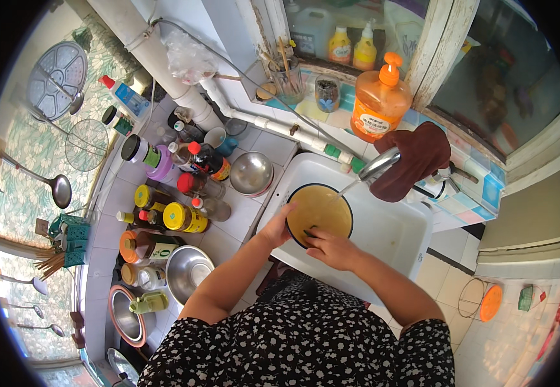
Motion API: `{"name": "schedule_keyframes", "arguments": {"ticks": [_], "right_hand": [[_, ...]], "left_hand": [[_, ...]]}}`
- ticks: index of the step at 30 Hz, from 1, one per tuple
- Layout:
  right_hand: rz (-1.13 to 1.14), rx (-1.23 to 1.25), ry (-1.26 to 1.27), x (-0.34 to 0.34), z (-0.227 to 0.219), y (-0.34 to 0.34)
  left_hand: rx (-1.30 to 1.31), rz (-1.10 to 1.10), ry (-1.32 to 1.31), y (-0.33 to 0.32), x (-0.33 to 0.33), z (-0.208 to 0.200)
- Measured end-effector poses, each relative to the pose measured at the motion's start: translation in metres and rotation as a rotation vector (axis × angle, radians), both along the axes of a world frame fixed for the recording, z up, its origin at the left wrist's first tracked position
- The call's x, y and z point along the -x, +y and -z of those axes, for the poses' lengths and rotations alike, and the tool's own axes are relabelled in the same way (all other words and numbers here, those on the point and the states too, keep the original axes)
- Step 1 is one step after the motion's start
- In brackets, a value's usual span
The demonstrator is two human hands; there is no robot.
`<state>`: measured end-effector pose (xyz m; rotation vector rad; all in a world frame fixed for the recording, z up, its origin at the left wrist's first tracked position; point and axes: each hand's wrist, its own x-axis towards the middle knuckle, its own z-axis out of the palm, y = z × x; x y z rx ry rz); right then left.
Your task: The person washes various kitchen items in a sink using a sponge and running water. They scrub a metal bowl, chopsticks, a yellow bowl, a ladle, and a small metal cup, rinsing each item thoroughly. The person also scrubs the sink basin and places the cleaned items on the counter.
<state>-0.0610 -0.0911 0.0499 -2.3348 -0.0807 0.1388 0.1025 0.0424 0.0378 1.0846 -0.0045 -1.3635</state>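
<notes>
In the head view, our left hand [277, 229] clasps the yellow bowl [324, 209] by its rim; our right hand [336, 250] has bent fingers inside, whether gripping we cannot tell. Between both hands, the bowl overlies the white sink [392, 242].

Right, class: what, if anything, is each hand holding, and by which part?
The left hand holds the yellow bowl by its left rim; the right hand has fingers inside; whether it grips anything cannot be told.
</notes>
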Motion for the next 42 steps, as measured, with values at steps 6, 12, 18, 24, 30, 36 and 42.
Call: {"name": "schedule_keyframes", "arguments": {"ticks": [6, 12, 18, 24, 30, 36, 42], "right_hand": [[-0.366, 0.682, -0.160, -0.021, -0.003, -0.061], [-0.557, 0.915, -0.603, -0.052, 0.012, -0.078], [-0.270, 0.711, -0.176, -0.038, 0.005, -0.069], [0.201, -0.233, 0.302, -0.023, 0.020, -0.025], [0.168, -0.198, 0.302, -0.026, -0.004, -0.031], [0.012, -0.223, 0.349, -0.027, 0.006, -0.067], [0.208, -0.083, 0.106, -0.026, 0.010, -0.086]], "left_hand": [[-0.050, 0.177, -0.005, -0.002, -0.010, 0.003], [0.002, 0.208, 0.126, -0.008, 0.007, -0.016], [0.067, 0.116, 0.038, 0.002, 0.005, 0.006], [-0.134, -0.049, -0.015, -0.029, 0.035, 0.025], [-0.209, -0.085, 0.044, -0.032, 0.047, 0.028], [-0.374, 0.175, -1.209, -0.028, 0.027, 0.078], [-0.235, 0.476, -0.929, -0.023, 0.027, 0.021]]}}
